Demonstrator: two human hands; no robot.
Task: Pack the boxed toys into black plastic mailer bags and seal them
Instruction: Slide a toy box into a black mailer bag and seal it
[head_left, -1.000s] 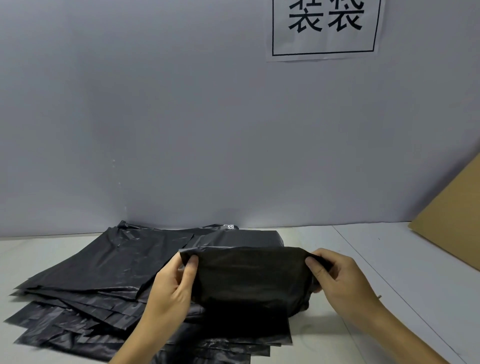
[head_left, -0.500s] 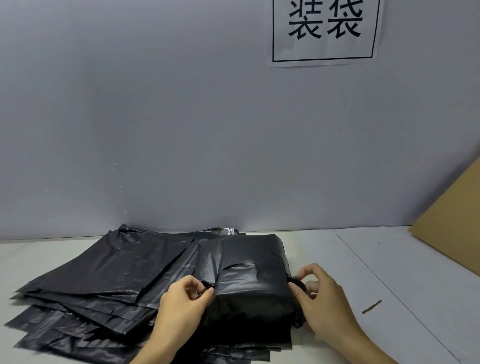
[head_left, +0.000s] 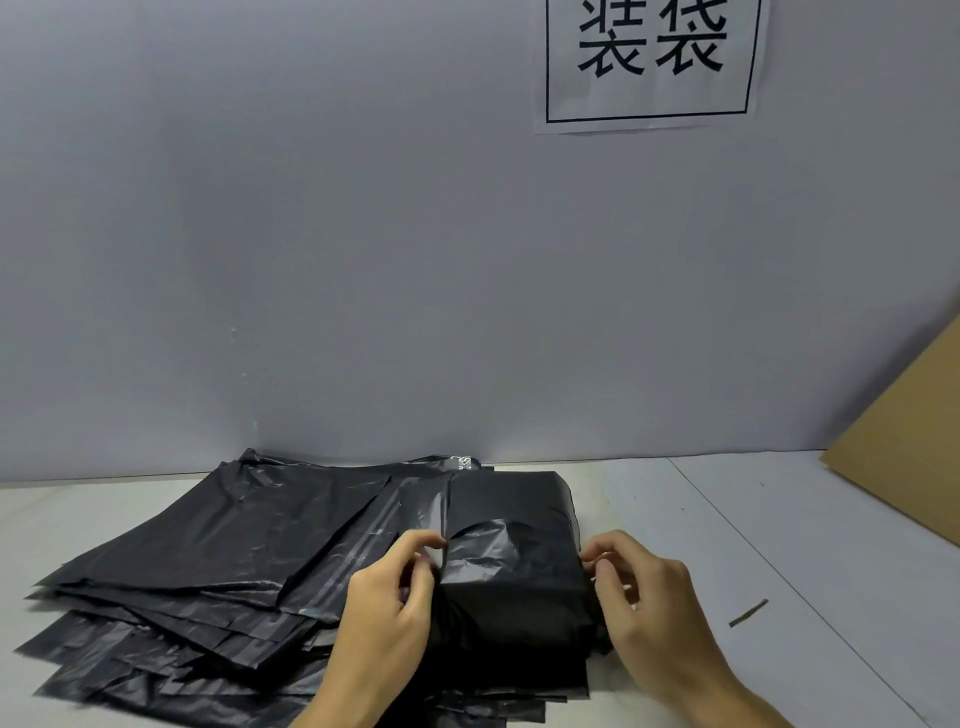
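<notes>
A black mailer bag (head_left: 511, 561) bulges in a box shape and lies on the right part of a spread pile of flat black mailer bags (head_left: 218, 561). Its flap is folded over the top. My left hand (head_left: 395, 603) pinches the bag's plastic at its left edge with thumb and fingers curled. On the opposite side my right hand (head_left: 644, 597) pinches the right edge of the bag with curled fingertips. The boxed toy itself is hidden inside the black plastic.
A pale table (head_left: 779, 519) runs to a grey wall with a printed paper sign (head_left: 649, 62). A brown cardboard sheet (head_left: 904, 457) leans at the far right. A thin dark strip (head_left: 748, 613) lies on the table right of my hands.
The open bag mouth I held up a second ago has been folded down over the packed box. Both hands dropped lower and now pinch the bag's two sides.
</notes>
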